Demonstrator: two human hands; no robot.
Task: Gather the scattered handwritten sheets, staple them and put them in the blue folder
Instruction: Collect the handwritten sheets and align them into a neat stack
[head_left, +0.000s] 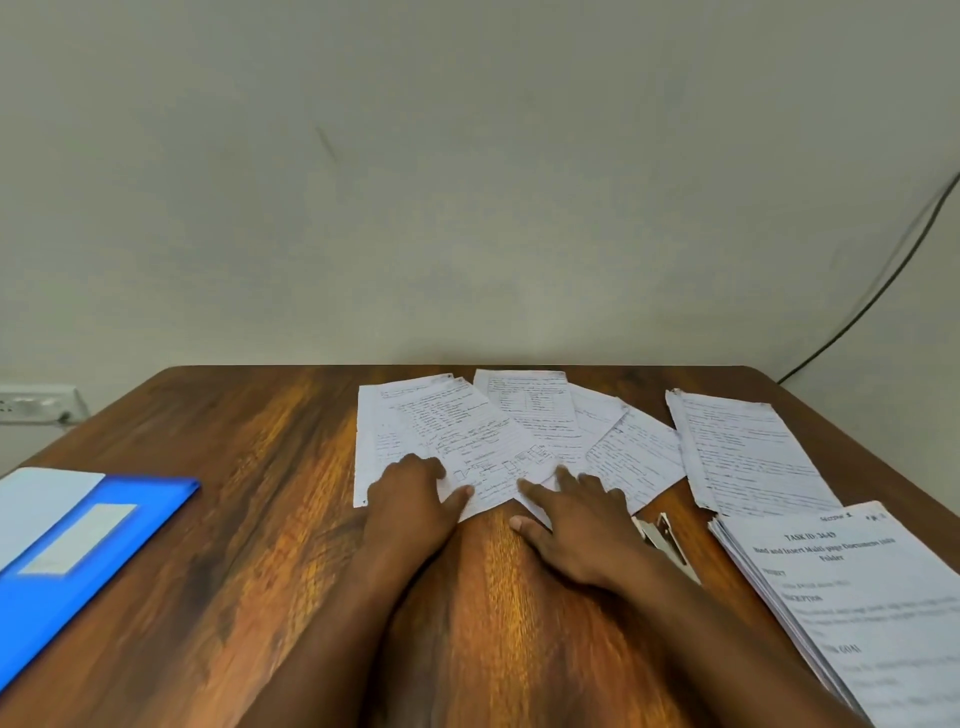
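Handwritten sheets (498, 436) lie fanned, overlapping, near the table's (260, 467) far edge at its middle. The left hand (410, 499) and right hand (576, 525) rest flat on their near edges, fingers spread, gripping nothing. The blue folder (98, 545) lies at the left edge; a stapler (667, 543) shows partly beside the right wrist.

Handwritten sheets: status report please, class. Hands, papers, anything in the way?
Left hand and right hand flat on fanned handwritten sheets. Sheets ungathered. Stapler behind right wrist. Blue folder far left, shut. Nothing blocking.
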